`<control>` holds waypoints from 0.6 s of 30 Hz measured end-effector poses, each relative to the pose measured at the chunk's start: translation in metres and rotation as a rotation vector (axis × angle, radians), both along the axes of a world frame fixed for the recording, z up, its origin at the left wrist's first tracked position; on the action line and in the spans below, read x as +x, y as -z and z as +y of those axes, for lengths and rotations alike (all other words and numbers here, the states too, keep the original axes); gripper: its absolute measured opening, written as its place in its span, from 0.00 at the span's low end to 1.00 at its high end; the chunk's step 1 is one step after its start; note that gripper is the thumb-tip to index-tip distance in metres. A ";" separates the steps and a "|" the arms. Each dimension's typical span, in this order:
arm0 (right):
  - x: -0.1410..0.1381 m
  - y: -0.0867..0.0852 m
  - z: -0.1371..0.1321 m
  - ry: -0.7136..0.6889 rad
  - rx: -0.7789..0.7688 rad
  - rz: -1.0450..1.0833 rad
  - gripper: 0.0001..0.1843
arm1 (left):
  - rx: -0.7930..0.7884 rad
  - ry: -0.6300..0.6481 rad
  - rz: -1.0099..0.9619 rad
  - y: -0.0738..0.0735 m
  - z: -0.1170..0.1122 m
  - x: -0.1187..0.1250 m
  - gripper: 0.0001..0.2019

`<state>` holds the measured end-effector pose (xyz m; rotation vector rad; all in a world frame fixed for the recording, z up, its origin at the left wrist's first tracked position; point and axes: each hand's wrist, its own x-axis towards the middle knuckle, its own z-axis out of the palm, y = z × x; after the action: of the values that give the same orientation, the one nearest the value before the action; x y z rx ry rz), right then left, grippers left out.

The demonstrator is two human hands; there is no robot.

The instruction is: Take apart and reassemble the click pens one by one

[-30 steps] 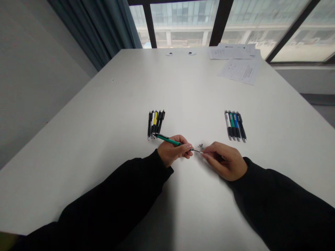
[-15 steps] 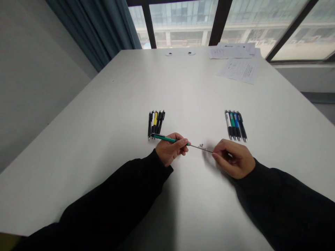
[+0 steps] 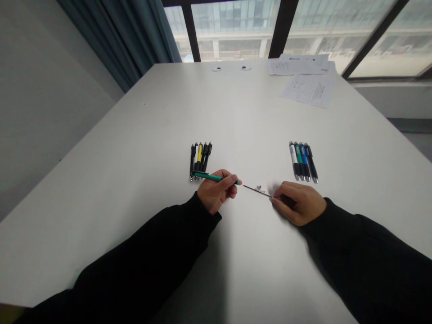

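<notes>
My left hand [image 3: 219,189] is closed around a green pen barrel [image 3: 212,177] with a dark clip, its open end pointing right. Between thumb and forefinger, my right hand [image 3: 299,202] pinches a thin dark pen refill [image 3: 256,190]. The refill's left tip lies just outside the barrel's end, with a small gap between them. Just behind the refill, a small silvery pen tip [image 3: 258,186] rests on the white table [image 3: 249,252]. A faint thin piece beside it, perhaps a spring, is too small to make out surely.
Several pens, mostly black with one yellow pen [image 3: 200,150], lie in a row behind my left hand. Another row, with a white, a green and a blue pen [image 3: 304,157], lies behind my right hand. Printed papers [image 3: 307,90] and two cable-hole covers [image 3: 246,68] are at the far edge.
The refill's left tip, at the barrel's end before, is now separated from it by a small gap. My left hand has shifted slightly left with the barrel.
</notes>
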<state>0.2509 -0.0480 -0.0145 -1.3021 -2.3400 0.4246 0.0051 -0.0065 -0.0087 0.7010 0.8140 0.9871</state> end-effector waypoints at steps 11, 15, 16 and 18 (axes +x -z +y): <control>-0.001 0.002 0.001 0.029 0.017 -0.015 0.07 | 0.018 0.020 0.032 0.000 0.000 0.000 0.17; -0.001 0.002 0.001 0.023 0.017 -0.027 0.07 | 0.022 0.021 0.033 0.000 0.000 -0.001 0.17; -0.002 0.002 0.001 0.025 0.013 -0.033 0.07 | 0.023 0.020 0.034 0.000 0.000 -0.001 0.17; -0.002 0.002 0.001 0.028 0.015 -0.034 0.06 | 0.024 0.019 0.035 -0.001 0.000 -0.001 0.17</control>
<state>0.2489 -0.0471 -0.0164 -1.3442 -2.3451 0.3780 0.0041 -0.0063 -0.0077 0.7468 0.8256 0.9709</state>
